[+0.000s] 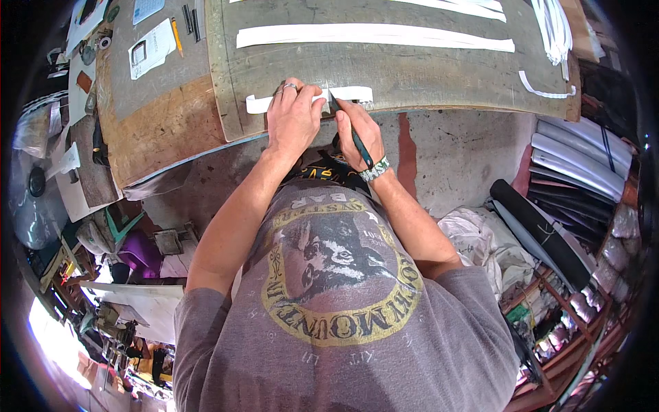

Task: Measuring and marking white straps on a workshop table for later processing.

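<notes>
A short white strip (355, 93) lies along the near edge of the worn work board (437, 77), its left end curling up. My left hand (294, 116) presses on the strip with its fingers bent. Just to the right, my right hand (360, 131) grips a knife with a dark green handle (362, 148), its pointed blade touching or close to the strip beside my left fingertips. The blade's exact contact with the strip cannot be told. Farther back on the board lie long white strips (376, 37).
A bundle of white strips (553, 31) and a curled strip (545, 92) lie at the board's right. A pencil (177, 37) and a paper with a metal buckle frame (152, 50) lie at left. Rolls of sheet material (582, 152) are stacked below right.
</notes>
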`<state>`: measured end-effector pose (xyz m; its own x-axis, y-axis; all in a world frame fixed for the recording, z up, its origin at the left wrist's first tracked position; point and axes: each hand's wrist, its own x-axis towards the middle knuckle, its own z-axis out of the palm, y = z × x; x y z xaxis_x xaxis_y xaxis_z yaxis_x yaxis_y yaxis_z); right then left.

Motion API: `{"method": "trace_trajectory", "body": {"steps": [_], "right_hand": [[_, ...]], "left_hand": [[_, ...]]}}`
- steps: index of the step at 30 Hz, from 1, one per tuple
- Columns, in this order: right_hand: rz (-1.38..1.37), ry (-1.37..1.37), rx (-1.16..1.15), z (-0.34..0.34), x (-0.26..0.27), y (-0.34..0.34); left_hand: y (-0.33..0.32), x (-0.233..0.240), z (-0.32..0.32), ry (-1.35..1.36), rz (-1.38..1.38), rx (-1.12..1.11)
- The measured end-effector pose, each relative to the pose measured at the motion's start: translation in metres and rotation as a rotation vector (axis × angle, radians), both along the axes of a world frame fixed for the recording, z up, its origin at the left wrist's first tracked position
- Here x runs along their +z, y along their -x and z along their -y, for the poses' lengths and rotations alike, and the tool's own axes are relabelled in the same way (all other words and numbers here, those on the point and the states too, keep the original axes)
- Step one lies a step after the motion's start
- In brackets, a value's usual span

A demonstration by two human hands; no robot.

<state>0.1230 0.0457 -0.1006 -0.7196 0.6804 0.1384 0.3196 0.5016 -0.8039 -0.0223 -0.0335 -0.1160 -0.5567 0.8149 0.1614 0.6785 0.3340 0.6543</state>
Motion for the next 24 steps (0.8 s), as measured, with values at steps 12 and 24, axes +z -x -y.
{"method": "trace_trajectory", "body": {"steps": [12,24], "right_hand": [[-0.013,-0.076,0.005,0.002,-0.002,0.003],[0.088,-0.047,0.051,-0.008,0.01,0.011]], "left_hand": [[0.002,0.001,0.0,0.002,0.012,-0.012],[0.045,0.024,-0.03,0.238,0.061,-0.403]]}}
